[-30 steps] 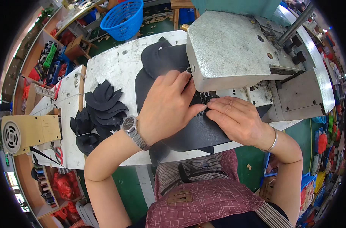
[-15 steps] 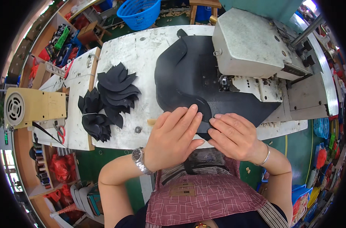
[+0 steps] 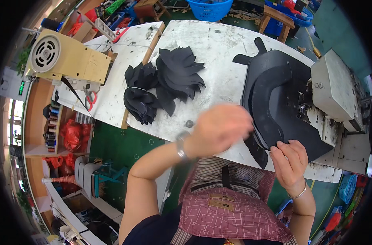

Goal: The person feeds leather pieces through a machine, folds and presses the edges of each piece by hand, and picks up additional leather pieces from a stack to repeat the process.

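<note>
Reference: grey machine point(image 3: 335, 87). The black panel point(image 3: 292, 118) lies on the counter point(image 3: 216, 53), at the left of the grey machine and partly beneath it. The curved black strip point(image 3: 260, 96) rests on the panel, left of the grey machine. Right hand point(image 3: 290, 165): nearer the wearer than the grey machine; fingers bent, pinching the strip's near end. Left hand point(image 3: 222, 126): farther left of the grey machine; blurred, grip cannot be determined. Fanned black pieces point(image 3: 179, 73) lie well left of the grey machine.

Far tabletop point(image 3: 218, 69) between black stacks point(image 3: 178, 75) and black panel point(image 3: 291, 108) allows passage; machine head point(image 3: 336, 87) blocks right.
</note>
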The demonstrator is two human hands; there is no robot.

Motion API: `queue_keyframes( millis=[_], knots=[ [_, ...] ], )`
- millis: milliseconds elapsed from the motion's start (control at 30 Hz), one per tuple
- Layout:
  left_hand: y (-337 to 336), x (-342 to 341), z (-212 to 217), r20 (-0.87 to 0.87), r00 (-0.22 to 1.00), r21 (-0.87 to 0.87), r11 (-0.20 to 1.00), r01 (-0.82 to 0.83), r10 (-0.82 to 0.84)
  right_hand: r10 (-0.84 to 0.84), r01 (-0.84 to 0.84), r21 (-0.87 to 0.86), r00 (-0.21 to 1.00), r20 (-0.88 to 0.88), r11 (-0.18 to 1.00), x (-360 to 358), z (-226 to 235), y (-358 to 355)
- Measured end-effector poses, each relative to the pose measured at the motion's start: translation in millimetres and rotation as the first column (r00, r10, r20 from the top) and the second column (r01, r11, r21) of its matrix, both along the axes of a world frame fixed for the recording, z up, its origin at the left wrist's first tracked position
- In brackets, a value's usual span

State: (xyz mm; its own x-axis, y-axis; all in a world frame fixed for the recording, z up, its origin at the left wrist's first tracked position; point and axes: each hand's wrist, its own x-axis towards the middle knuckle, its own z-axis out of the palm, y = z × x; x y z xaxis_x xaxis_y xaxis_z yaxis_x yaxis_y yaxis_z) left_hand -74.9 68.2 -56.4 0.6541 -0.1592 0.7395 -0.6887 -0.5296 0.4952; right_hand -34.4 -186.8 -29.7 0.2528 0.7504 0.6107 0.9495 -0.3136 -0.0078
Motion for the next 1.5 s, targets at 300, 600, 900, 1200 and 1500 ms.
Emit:
queue_keyframes(
  millis=[300, 600, 900, 1200, 1500],
  knots=[
    [142.0, 92.4, -92.5, 0.016, 0.635, 0.759, 0.404, -0.510, 0.772, -0.054, 0.054, 0.040, 0.998, -0.017, 0.998, 0.8, -2.8, 12.6],
    [174.1, 62.8, -44.6, -0.522, 0.799, -0.503, 0.649, -0.571, 0.299, -0.016, 0.017, 0.018, 0.998, -0.068, 1.000, 4.0, 0.1, 13.2],
    [112.1, -16.1, 46.5, -0.431, 0.898, -0.683, 0.683, -0.258, -0.092, 0.166, -0.124, 0.205, 0.965, -0.202, 0.971, -3.6, 16.0, 2.7],
    [48.5, -49.5, 42.4, -0.335, 0.844, -0.852, 0.517, -0.082, -0.419, 0.479, -0.192, 0.463, 0.589, -0.651, 0.865, -24.6, 68.0, 61.6],
    [-15.8, -84.2, 21.1, -0.306, 0.900, -0.837, 0.538, -0.099, -0.311, 0.416, 0.073, 0.606, 0.662, -0.624, 0.792, -32.6, 45.3, 101.0]
  ],
)
